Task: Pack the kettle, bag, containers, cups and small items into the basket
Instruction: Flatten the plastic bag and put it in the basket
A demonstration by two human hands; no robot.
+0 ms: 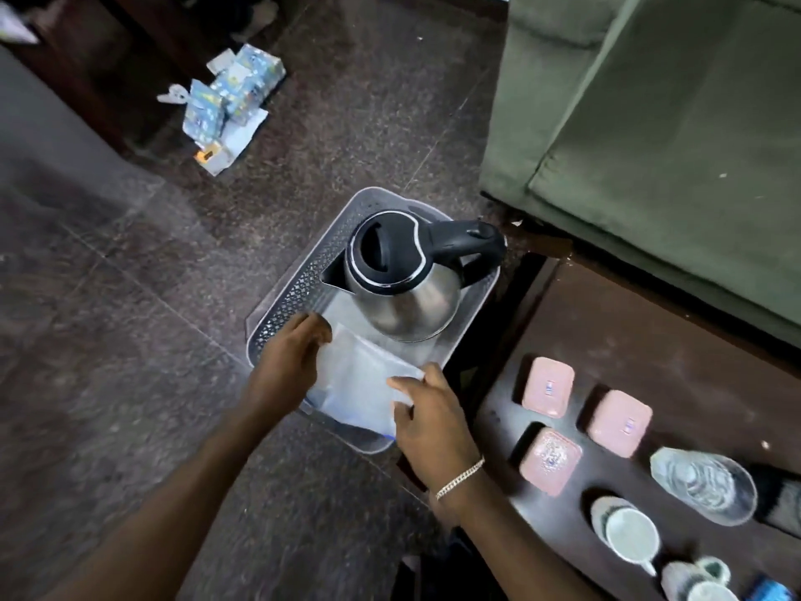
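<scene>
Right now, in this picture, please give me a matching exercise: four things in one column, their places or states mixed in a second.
1 kettle
2 bag
3 pink containers
4 basket

a on the floor
b on the dark table
c upright in the basket
d held by left hand and right hand

Pairs: 1-c, 2-d, 3-b, 4-a

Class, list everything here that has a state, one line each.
Grey perforated plastic basket: on floor, partly packed.
Steel kettle with black lid: upright in basket, lid closed.
Clear plastic bag: gripped by left hand and right hand over basket.
Three pink rectangular containers: lidded, on table.
</scene>
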